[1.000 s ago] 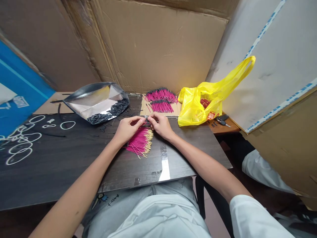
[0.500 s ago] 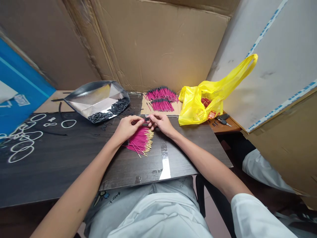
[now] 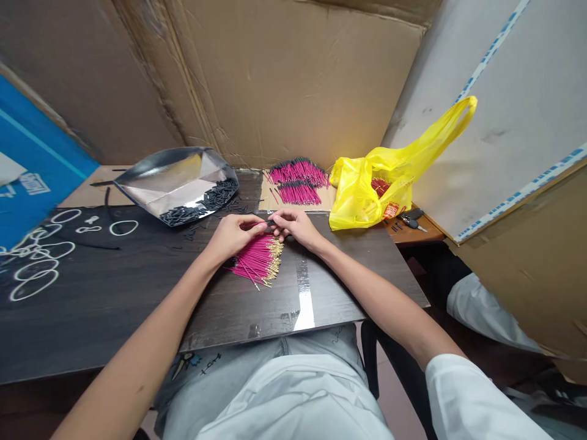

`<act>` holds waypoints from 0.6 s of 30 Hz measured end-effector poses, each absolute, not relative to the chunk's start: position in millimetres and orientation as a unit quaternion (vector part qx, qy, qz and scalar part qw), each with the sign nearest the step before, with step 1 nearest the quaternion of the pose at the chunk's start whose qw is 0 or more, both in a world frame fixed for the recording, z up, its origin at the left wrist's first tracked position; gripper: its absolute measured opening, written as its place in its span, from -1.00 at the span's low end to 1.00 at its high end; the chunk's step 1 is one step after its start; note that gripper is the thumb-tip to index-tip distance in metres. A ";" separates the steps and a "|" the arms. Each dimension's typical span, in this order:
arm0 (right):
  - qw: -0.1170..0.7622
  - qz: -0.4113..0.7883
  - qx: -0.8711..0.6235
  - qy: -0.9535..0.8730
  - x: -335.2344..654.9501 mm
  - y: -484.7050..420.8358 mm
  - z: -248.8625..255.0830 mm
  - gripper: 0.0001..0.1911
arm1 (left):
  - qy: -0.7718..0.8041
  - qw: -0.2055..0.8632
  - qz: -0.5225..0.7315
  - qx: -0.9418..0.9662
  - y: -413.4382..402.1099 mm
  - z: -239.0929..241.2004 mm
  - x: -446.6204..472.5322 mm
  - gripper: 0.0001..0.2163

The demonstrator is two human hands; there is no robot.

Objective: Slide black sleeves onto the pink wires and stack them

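Observation:
My left hand (image 3: 235, 237) is closed in a pinch on a thin pink wire, of which only a short bit shows at the fingertips. My right hand (image 3: 297, 230) meets it there, its fingers pinched on a small black tube (image 3: 270, 223). Whether the tube sits around the wire's end I cannot tell. Just below both hands lies a fanned pile of pink wires (image 3: 254, 260) with gold-coloured metal tips pointing right. Farther back, pink wires with black ends (image 3: 300, 192) lie in two rows on a piece of cardboard (image 3: 270, 201).
An open silver bag (image 3: 151, 183) holds many black tubes (image 3: 220, 194), with loose ones spilled beside it. To the right stands a yellow plastic bag (image 3: 348, 201) with red wires inside. White rings (image 3: 123, 228) lie at left, keys (image 3: 413, 222) at right. Cardboard (image 3: 312, 79) walls the back.
The right fingers have shifted slightly, and more of the black tube shows between the hands. The whole view has moved a little; the piles and bags stay in place.

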State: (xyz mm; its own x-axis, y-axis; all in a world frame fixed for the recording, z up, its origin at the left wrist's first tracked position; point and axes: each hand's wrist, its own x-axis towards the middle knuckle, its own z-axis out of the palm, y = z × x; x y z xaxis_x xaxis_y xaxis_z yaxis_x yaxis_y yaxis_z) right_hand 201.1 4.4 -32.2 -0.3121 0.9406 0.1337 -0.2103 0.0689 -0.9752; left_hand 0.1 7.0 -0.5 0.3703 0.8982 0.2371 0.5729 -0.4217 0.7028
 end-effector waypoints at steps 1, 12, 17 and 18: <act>0.483 0.594 -0.332 -0.552 201.2 4.1 -32.0 -0.61 | 0.472 0.253 0.307 0.787 6.0 -0.1 1.2 -0.64; 0.480 0.391 -0.405 -0.673 200.6 -0.8 -34.3 -0.75 | 0.465 0.195 0.294 0.812 -2.8 5.7 9.8 -0.65; 0.466 0.284 -0.408 -0.732 200.3 -10.6 -22.5 -0.72 | 0.463 0.151 0.297 0.822 -0.7 0.9 7.4 -0.67; 0.463 0.268 -0.412 -0.737 199.9 -12.2 -21.2 -0.70 | 0.461 0.140 0.298 0.824 -0.2 -0.2 7.0 -0.68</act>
